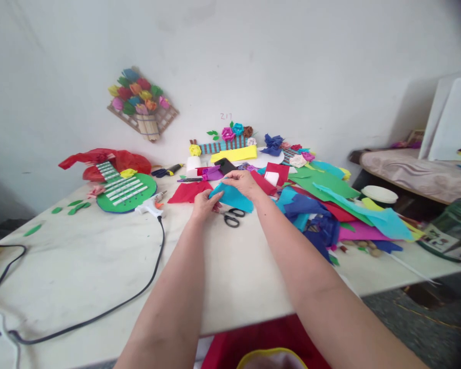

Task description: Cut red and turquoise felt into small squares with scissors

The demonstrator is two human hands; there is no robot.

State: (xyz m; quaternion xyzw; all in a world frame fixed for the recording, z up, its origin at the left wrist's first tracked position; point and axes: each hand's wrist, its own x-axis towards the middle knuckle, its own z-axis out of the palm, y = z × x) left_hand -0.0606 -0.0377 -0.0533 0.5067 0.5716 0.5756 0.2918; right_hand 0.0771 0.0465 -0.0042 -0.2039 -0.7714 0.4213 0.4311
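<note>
A turquoise piece of paper point(236, 198) is held above the table between both hands. My left hand point(207, 203) pinches its left end, fingers closed. At the upper edge, my right hand point(241, 183) grips the same paper between thumb and fingers. Black-handled scissors point(232, 222) lie on the table just beneath the paper, their blades partly hidden by it and my left hand. Red paper point(188, 192) lies to the left, behind my left hand.
A white glue gun point(149, 206) with a black cord rests left, touching a green guitar-shaped craft point(127, 193). Coloured paper sheets point(330, 184) pile up at right, near a glass jar point(453, 230). Pliers point(167, 170) and a flower craft point(225, 146) lie toward the wall.
</note>
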